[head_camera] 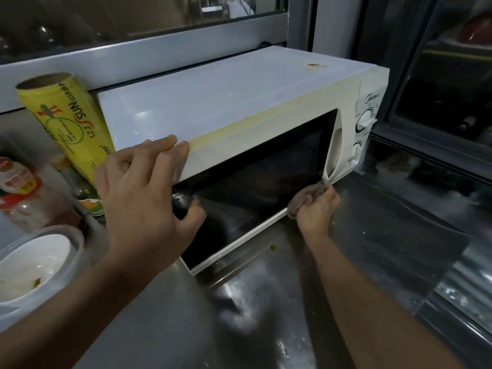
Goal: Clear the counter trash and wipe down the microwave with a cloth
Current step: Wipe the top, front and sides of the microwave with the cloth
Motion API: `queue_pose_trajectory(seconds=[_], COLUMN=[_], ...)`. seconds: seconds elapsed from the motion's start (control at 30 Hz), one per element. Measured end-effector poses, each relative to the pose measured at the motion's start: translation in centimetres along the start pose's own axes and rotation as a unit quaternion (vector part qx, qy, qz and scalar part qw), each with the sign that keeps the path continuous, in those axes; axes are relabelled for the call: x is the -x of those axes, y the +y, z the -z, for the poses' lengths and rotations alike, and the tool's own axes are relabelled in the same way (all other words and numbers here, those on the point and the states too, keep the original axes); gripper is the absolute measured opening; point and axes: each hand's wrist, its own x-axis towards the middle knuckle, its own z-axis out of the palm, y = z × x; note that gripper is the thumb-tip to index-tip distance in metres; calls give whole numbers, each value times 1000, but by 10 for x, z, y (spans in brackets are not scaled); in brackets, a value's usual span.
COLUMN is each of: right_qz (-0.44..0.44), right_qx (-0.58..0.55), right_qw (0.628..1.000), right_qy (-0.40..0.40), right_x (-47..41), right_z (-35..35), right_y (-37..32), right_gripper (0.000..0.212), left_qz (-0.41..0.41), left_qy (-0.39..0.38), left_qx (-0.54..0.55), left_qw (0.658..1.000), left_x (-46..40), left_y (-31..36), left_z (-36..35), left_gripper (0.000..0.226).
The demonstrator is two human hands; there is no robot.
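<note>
Bowl: a white round bowl (29,265) inside a clear plastic tub stands at the far left of the tabletop, cut off by the frame edge, with small food scraps inside.
Bottles: red-labelled jars and bottles (18,182) behind the bowl are blurred; their labels cannot be read.
Wrap roll: a yellow cardboard-cored roll of cling wrap (64,123) leans tilted against the microwave's left side, open core end uppermost.
Left hand: the left hand (143,193) rests on the microwave's top front left corner, fingers (170,146) straight and spread over the edge, thumb down on the door's left rim.
Microwave: a white box-shaped microwave oven (226,107) with a dark glass door sits on the grey steel tabletop (266,315) under a window ledge. A yellowed band runs along its front top edge and a small brown spot marks the top. Its long axis runs left to right, angled away at the right; the door faces the person. The back is hidden by the ledge.
Controls: two dials on the right panel (366,121); the print is too small to read.
Cloth: a small brown crumpled cloth (306,198) is pressed at the door's lower right corner, mostly covered by the hand.
Right hand: the right hand (316,206) has its fingers curled tight round the cloth.
</note>
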Motion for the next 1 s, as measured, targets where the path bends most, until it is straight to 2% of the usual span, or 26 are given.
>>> queue_pose_trajectory(seconds=[0.13, 0.27, 0.4, 0.57, 0.77, 0.9, 1.0], right_qz=[-26, -3, -15, -52, -50, -14, -11], right_qx=[-30, -30, -16, -60, -64, -25, -17], right_qw=[999, 999, 999, 997, 996, 997, 997], right_qy=[11, -40, -25, -2, -24, -67, -79], right_x=[17, 69, 28, 4, 76, 135, 145], right_z=[-7, -17, -8, -5, -26, -36, -35], right_y=[-1, -3, 1, -2, -19, -24, -30], right_gripper=[55, 57, 57, 52, 59, 59, 55], left_qz=[8, 7, -3, -4, -14, -38, -72], left_qy=[5, 9, -4, -4, 8, -26, -69], left_qx=[5, 15, 6, -2, -2, -13, 20], left_qw=[1000, 1000, 1000, 1000, 1000, 999, 995], left_x=[0, 1, -1, -2, 0, 0, 0], left_y=[1, 2, -2, -2, -1, -3, -10], left_z=[-2, 0, -1, -3, -1, 5, 16], left_gripper=[62, 62, 63, 62, 63, 68, 74])
